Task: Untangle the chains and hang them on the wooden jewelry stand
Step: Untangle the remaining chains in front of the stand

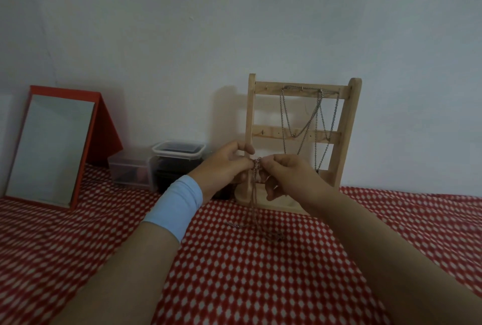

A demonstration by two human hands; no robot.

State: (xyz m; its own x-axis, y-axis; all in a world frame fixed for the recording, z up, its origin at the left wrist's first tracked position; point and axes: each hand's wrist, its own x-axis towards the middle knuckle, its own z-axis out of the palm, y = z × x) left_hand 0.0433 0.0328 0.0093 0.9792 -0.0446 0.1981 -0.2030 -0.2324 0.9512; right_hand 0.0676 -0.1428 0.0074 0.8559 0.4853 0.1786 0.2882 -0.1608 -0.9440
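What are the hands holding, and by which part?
A chain: left hand and right hand pinch either side of its knotted top; the rest hangs down.

Dim, underexposed frame with a flat grey-blue cast. The wall (182,37) darkens toward the upper corners, vignette-like. Light is soft and comes from the right: the wooden jewelry stand (345,126) throws a blurred shadow (229,105) leftward onto the wall. The mirror (52,147) shows only even grey. Overall soft focus. The tangled chain (257,165) mid-frame is smeared and its links are hard to resolve; the hung chains (282,108) are a bit crisper. Wide-angle distortion: the far edge of the red dotted cloth (260,285) bows, and the forearms (391,259) stretch wide at the bottom edge. Reds look muted and the shadows noisy.
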